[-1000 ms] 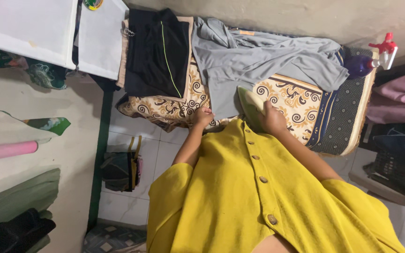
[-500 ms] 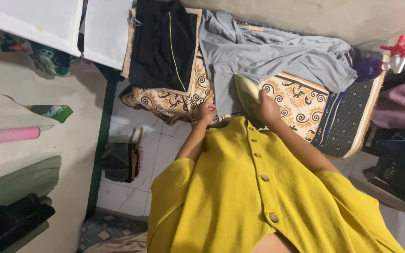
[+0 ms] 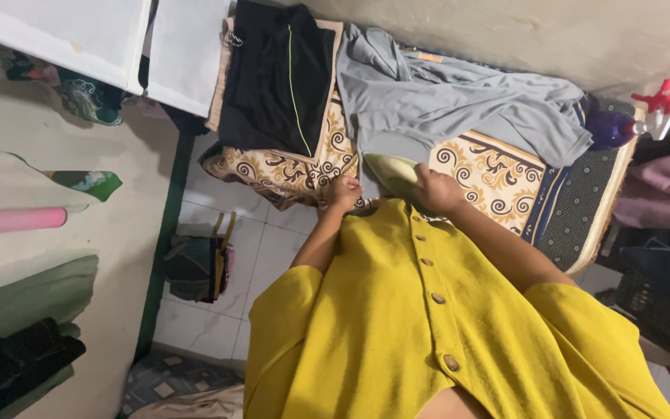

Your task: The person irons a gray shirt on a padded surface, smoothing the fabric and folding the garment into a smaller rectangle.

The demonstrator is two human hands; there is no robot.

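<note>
A grey shirt (image 3: pixel 443 105) lies spread over a padded board covered with a cream and brown swirl-patterned cloth (image 3: pixel 498 182). My right hand (image 3: pixel 437 191) grips a pale green iron (image 3: pixel 391 170) that rests on the shirt's near hem. My left hand (image 3: pixel 343 192) is closed on the near edge of the grey shirt, just left of the iron. A folded black garment with a thin green stripe (image 3: pixel 279 77) lies on the board to the left of the shirt. My yellow buttoned top (image 3: pixel 428 310) fills the lower middle.
A purple spray bottle with a red and white trigger (image 3: pixel 631 116) stands at the board's right end. White panels (image 3: pixel 79 35) sit at the upper left, a dark bag (image 3: pixel 199 268) on the tiled floor, pink clothes (image 3: pixel 661 194) at the right, folded fabrics at the left.
The iron and my right hand have slid left and nearer to me along the shirt's hem. My left hand has stayed on the shirt's edge. The view has shifted slightly.
</note>
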